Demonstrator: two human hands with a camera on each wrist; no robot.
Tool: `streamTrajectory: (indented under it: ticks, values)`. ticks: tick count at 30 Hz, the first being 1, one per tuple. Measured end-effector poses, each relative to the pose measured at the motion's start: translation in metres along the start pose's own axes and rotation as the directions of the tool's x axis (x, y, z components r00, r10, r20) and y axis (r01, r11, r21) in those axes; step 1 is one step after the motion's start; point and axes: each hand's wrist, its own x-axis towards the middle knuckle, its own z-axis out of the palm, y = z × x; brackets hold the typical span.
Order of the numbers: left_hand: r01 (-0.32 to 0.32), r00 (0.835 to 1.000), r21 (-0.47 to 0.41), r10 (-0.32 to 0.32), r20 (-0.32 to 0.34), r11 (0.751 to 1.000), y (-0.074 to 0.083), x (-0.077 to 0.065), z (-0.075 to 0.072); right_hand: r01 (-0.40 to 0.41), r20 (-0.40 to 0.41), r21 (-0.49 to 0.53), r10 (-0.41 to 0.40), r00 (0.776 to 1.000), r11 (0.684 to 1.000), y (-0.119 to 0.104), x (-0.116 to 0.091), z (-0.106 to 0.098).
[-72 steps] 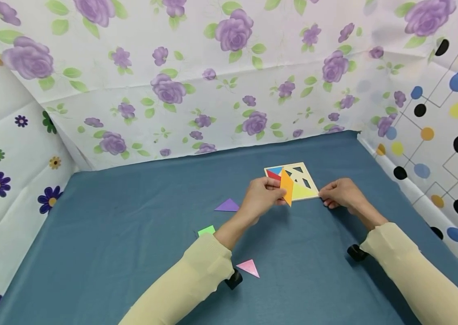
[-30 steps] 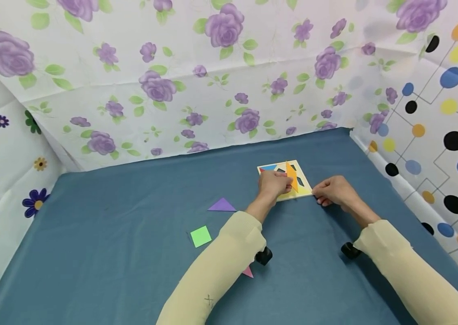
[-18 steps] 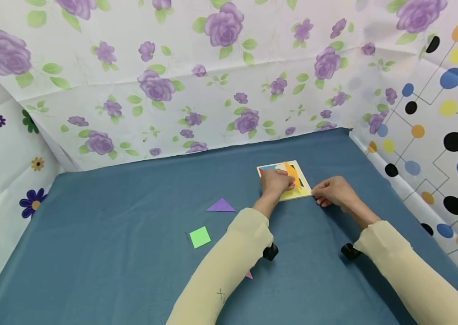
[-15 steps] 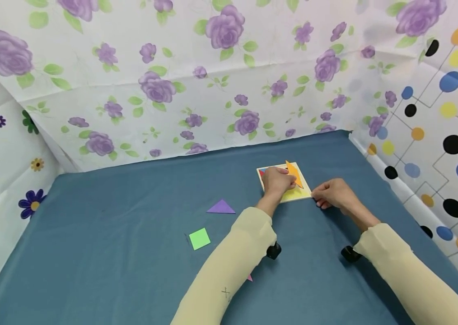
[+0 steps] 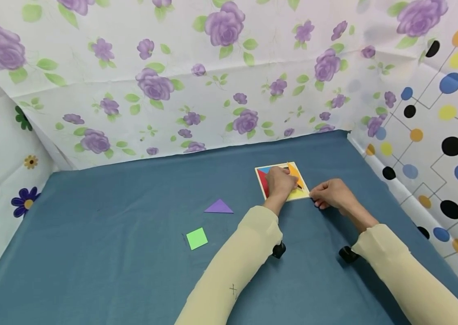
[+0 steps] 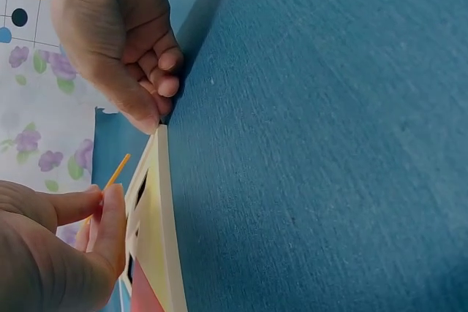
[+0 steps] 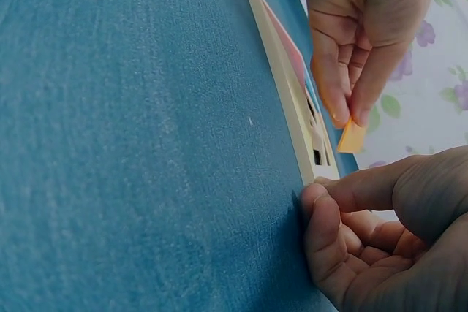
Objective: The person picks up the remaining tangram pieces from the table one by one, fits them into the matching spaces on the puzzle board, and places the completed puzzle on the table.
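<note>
A pale tangram board [image 6: 170, 231] lies on the cloth, with a red triangle [image 5: 262, 178], a yellow piece [image 5: 296, 194] and a blue piece [image 5: 264, 170] set in it. Above its right part, my left hand [image 5: 281, 184] pinches an orange tangram piece [image 7: 351, 139] between thumb and fingers. The piece is tilted over dark cut-outs in the board. At the near right corner, my right hand [image 5: 332, 194] pinches the board's edge between thumb and forefinger. Part of the board is hidden behind the left hand in the head view.
A purple triangle [image 5: 219, 206] and a green square [image 5: 197, 238] lie loose on the blue cloth [image 5: 111, 253], left of my left forearm. Flowered sheeting [image 5: 196, 81] stands behind, and dotted sheeting [image 5: 452, 158] on the right.
My left hand has carried the orange piece forward and right over the board, turning and lowering it. The pink triangle has become hidden behind the left sleeve. My right hand has stayed at the corner.
</note>
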Motion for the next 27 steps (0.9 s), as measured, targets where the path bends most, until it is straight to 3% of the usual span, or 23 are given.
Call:
streamTrajectory:
  ticks: [5, 13, 20, 27]
  values:
    - [-0.023, 1.000, 0.045, 0.023, -0.015, 0.999, -0.0004, 0.0033, 0.0024, 0.007, 0.006, 0.011, -0.007, 1.000, 1.000, -0.0024, -0.0008, -0.0012]
    - [-0.075, 0.997, 0.087, 0.072, 0.030, 0.993, -0.0023, 0.0029, 0.0052, 0.011, 0.008, 0.023, -0.011, 1.000, 1.000, -0.0030, -0.0005, -0.0024]
    - [-0.152, 0.988, 0.178, 0.151, 0.020, 0.972, -0.0056, 0.0026, 0.0076, 0.013, 0.005, 0.041, -0.013, 1.000, 0.999, -0.0035, -0.0010, -0.0011]
    - [-0.150, 0.989, 0.216, 0.145, 0.041, 0.965, -0.0076, 0.0017, 0.0093, 0.018, 0.009, 0.048, -0.018, 1.000, 0.999, -0.0013, -0.0015, -0.0013]
